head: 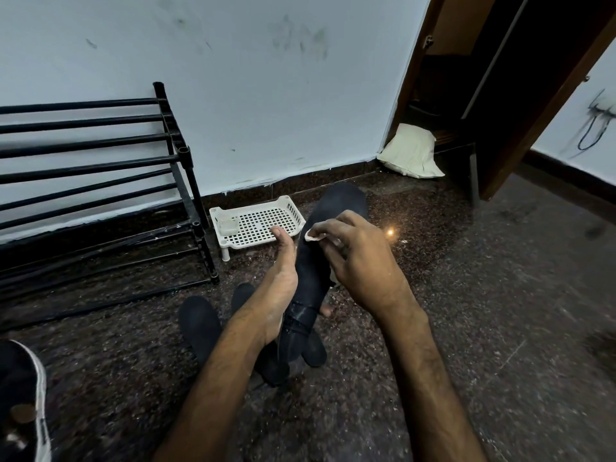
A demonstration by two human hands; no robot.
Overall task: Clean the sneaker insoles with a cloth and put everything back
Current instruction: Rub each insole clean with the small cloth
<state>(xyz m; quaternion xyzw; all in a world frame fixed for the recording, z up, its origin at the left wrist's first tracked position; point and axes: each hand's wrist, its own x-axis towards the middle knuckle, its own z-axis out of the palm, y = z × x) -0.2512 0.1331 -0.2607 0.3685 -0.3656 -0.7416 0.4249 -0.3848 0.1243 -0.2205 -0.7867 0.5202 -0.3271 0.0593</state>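
Two hands work at the centre of the frame: the left hand [283, 281] has its grip closed round the edge of a dark insole [336, 208] held tilted above the floor [466, 328], and the right hand [360, 258] has its grip pinched on a small white cloth [313, 235] pressed to the insole's upper half. Wiping well likely calls for firm strokes toward the heel while the left hand braces the insole from beneath.

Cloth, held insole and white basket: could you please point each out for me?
cloth [311, 235], head view, on its white corner that shows.
held insole [338, 201], head view, on its toe end.
white basket [263, 218], head view, on its bare perforated floor.
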